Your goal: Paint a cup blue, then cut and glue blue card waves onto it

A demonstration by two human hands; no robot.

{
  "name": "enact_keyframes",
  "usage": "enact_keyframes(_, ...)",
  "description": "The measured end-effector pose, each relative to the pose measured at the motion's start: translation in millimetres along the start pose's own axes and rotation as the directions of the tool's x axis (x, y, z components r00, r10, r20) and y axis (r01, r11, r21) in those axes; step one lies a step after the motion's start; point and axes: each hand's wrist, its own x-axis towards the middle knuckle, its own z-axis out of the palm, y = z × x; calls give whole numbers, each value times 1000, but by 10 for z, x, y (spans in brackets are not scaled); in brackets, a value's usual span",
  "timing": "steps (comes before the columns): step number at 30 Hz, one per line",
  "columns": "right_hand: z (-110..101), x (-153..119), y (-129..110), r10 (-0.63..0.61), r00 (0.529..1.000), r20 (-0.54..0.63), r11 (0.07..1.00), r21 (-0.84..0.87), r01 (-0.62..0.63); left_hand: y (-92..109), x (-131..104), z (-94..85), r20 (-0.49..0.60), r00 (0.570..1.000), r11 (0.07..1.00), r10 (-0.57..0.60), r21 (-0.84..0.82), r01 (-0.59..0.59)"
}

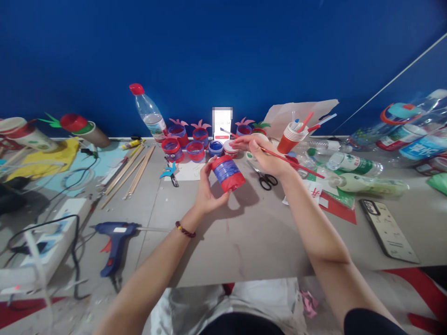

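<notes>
My left hand (206, 194) is wrapped round a small cylindrical container (226, 173), painted red at both ends with a blue band in the middle. It is tilted above the table. A paintbrush (293, 163) with a red handle rests in the closed fingers of my right hand (261, 151); its dark-tipped bristles point left, apart from the container. Just behind the container stand a pot of blue paint (216, 149) and a small jar with red contents (230, 149). Several red and blue painted cups (195, 151) stand along the wall, some with pink leaf shapes.
Black-handled scissors (268, 181) lie under my right hand. A blue glue gun (117, 237) and a power strip (57, 232) are at left, near wooden sticks (127, 172). A stack of paper cups (289, 137), plastic bottles (356, 163) and a phone (388, 230) are at right.
</notes>
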Motion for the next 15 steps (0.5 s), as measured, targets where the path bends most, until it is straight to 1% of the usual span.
enact_keyframes(1,-14,-8,-11,4,999,45,1000,-7,-4,-2,-2,0,6,1000,1000,5,0,-5)
enact_keyframes(3,-46,-32,-50,22,983,183,998,-58,-11,-9,-10,-2,17,1000,1000,-1,10,1)
enact_keyframes(5,-71,-58,-101,51,949,312,990,-141,-7,-20,-18,-7,29,999,1000,-16,19,15)
enact_keyframes(6,-76,-70,-128,70,933,352,981,-192,-1,-24,-21,-11,33,999,1000,-20,20,19)
enact_keyframes(8,-75,-87,-178,107,923,370,957,-290,5,-29,-23,-15,43,999,1000,-17,15,16)
enact_keyframes(12,-61,-109,-230,144,932,333,919,-395,-1,-28,-17,-3,57,998,1000,-7,21,6)
enact_keyframes(15,-54,-135,-213,150,940,307,882,-471,13,-33,-14,17,55,998,999,-39,38,37)
